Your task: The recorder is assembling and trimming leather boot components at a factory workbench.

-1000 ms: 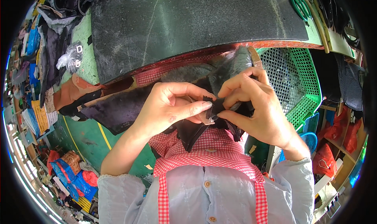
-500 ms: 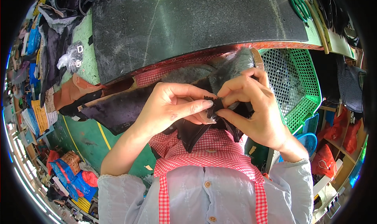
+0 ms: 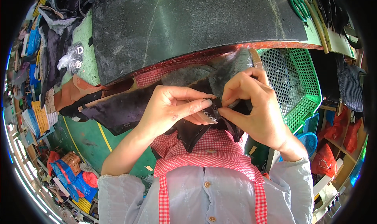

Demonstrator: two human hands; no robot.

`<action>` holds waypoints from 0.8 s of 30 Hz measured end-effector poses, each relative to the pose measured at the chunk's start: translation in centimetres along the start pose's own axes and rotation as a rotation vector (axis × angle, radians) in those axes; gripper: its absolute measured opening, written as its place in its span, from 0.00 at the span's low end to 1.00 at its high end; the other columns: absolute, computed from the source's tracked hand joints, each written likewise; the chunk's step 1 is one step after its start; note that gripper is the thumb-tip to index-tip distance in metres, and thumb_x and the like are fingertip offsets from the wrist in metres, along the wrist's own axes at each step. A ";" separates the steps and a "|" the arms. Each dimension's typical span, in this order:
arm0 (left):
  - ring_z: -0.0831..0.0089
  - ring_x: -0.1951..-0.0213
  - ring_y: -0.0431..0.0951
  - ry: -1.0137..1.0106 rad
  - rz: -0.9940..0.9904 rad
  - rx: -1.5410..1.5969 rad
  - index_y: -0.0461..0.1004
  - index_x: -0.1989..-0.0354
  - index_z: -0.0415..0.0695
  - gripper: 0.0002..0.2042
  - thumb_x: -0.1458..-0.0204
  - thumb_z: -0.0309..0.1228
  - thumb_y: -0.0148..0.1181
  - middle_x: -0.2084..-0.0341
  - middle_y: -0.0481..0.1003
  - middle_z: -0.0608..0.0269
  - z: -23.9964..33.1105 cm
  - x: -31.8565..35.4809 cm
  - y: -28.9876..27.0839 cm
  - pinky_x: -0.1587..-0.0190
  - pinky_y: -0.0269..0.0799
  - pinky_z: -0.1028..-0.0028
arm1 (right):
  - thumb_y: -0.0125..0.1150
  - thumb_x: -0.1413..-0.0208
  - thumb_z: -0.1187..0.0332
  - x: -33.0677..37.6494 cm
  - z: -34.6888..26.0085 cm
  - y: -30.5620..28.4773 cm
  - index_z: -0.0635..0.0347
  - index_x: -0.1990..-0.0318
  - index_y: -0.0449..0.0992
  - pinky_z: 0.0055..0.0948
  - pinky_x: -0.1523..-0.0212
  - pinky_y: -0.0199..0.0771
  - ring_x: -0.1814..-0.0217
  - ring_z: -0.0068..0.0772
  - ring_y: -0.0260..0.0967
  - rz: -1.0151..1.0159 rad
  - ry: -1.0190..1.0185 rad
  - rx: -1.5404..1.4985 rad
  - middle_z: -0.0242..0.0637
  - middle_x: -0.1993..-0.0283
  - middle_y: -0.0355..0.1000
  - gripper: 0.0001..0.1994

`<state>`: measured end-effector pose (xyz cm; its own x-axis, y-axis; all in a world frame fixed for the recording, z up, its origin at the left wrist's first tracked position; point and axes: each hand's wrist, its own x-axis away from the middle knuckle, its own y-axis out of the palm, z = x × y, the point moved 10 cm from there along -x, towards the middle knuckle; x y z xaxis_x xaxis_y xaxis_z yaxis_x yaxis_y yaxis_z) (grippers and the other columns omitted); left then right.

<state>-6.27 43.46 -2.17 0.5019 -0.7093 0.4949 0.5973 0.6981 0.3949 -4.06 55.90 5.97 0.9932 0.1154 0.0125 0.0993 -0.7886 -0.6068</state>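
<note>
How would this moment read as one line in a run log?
left hand: pinching zigzag-edged dark piece | right hand: pinching same piece beside grey fur | green basket: at right | dark work slab: ahead

Work slab (image 3: pixel 188 24), upper centre of the frame: dark grey-black, speckled, with pale scratch lines. Table edge (image 3: pixel 84 47) beside it, upper left: green. Perforated basket (image 3: pixel 302 82), right: bright green. Apron (image 3: pixel 208 157), lower centre: red-and-white check. Shirt (image 3: pixel 220 200), bottom: pale blue-grey with small round buttons. Piece (image 3: pixel 188 128) at centre: black, with grey fuzzy lining (image 3: pixel 227 69) above and a white zigzag-cut edge (image 3: pixel 209 115). Floor (image 3: pixel 82 135), left: green with 1 yellow line.
</note>
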 end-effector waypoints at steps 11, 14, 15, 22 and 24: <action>0.68 0.67 0.82 0.010 -0.031 -0.010 0.74 0.55 0.32 0.11 0.43 0.25 0.58 0.69 0.79 0.54 0.4 0.0 0.6 0.65 0.82 0.75 | 0.72 0.61 0.77 0.1 0.2 -0.5 0.57 0.67 0.69 0.30 0.45 0.54 0.63 0.27 0.65 0.019 0.002 -0.029 0.29 0.74 0.76 0.16; 0.66 0.71 0.82 0.002 -0.020 0.000 0.73 0.56 0.30 0.10 0.45 0.20 0.58 0.71 0.78 0.55 0.4 -0.1 0.6 0.66 0.83 0.71 | 0.72 0.61 0.77 0.1 0.0 -0.6 0.57 0.67 0.69 0.30 0.45 0.54 0.63 0.27 0.65 0.014 -0.005 -0.026 0.29 0.74 0.76 0.16; 0.66 0.71 0.82 0.003 -0.017 -0.001 0.73 0.56 0.30 0.10 0.45 0.20 0.58 0.71 0.78 0.55 0.4 -0.1 0.5 0.66 0.83 0.71 | 0.72 0.61 0.77 0.1 -0.2 -0.5 0.57 0.67 0.69 0.30 0.45 0.54 0.63 0.27 0.65 0.009 -0.013 -0.025 0.29 0.74 0.76 0.16; 0.71 0.69 0.82 -0.034 -0.052 -0.016 0.75 0.59 0.34 0.08 0.44 0.26 0.60 0.71 0.79 0.56 0.4 -0.2 0.9 0.67 0.81 0.77 | 0.72 0.62 0.77 0.0 -0.2 -0.6 0.58 0.68 0.69 0.31 0.44 0.54 0.61 0.27 0.64 0.000 0.001 -0.040 0.28 0.74 0.76 0.16; 0.71 0.69 0.82 -0.034 -0.053 -0.050 0.76 0.61 0.34 0.08 0.44 0.26 0.60 0.71 0.79 0.56 0.4 -0.4 0.9 0.67 0.81 0.77 | 0.72 0.62 0.78 0.1 -0.2 -0.5 0.58 0.68 0.69 0.32 0.43 0.54 0.58 0.27 0.64 -0.019 -0.004 -0.032 0.28 0.73 0.76 0.16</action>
<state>-6.18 44.41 -1.64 0.4479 -0.7410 0.5003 0.6534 0.6532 0.3825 -3.98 56.20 6.46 0.9909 0.1329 0.0204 0.1200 -0.8054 -0.5804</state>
